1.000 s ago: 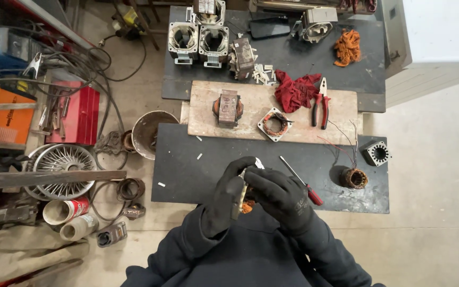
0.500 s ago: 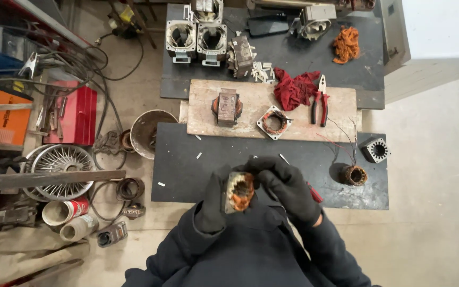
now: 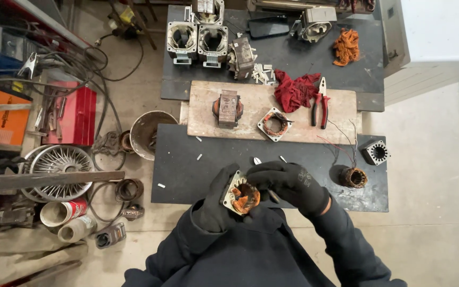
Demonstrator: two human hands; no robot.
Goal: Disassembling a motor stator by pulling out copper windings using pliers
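Copper windings, orange and rusty, fill the middle of a small square motor stator (image 3: 241, 195) that sits between two black-gloved hands, close to the person's chest and just over the near edge of the dark tabletop (image 3: 187, 165). The left hand (image 3: 220, 199) cups the stator from the left and below, its grip clenched on the pale metal frame. The right hand (image 3: 291, 183) comes over from the right, fingers curled on the top edge of the same part, so its grip is grasping the stator too.

Small pale scraps lie scattered on the dark surface just ahead of the hands. Farther right on it stands a round wound coil (image 3: 355, 177) with thin wires rising from it, and beside that a small dark stator core (image 3: 374, 152). Beyond lies a wooden board (image 3: 256, 101) carrying a blocky wound stator (image 3: 228, 108), a square-framed stator (image 3: 275, 123), a red rag (image 3: 295, 90) and red-handled pliers (image 3: 320, 102). At the far end are two grey motor housings (image 3: 197, 40) and a tangle of orange wire (image 3: 346, 46).

On the floor to the left are a metal bucket (image 3: 147, 133), a round fan guard (image 3: 62, 171), a red toolbox (image 3: 78, 114) and black cables (image 3: 70, 66).
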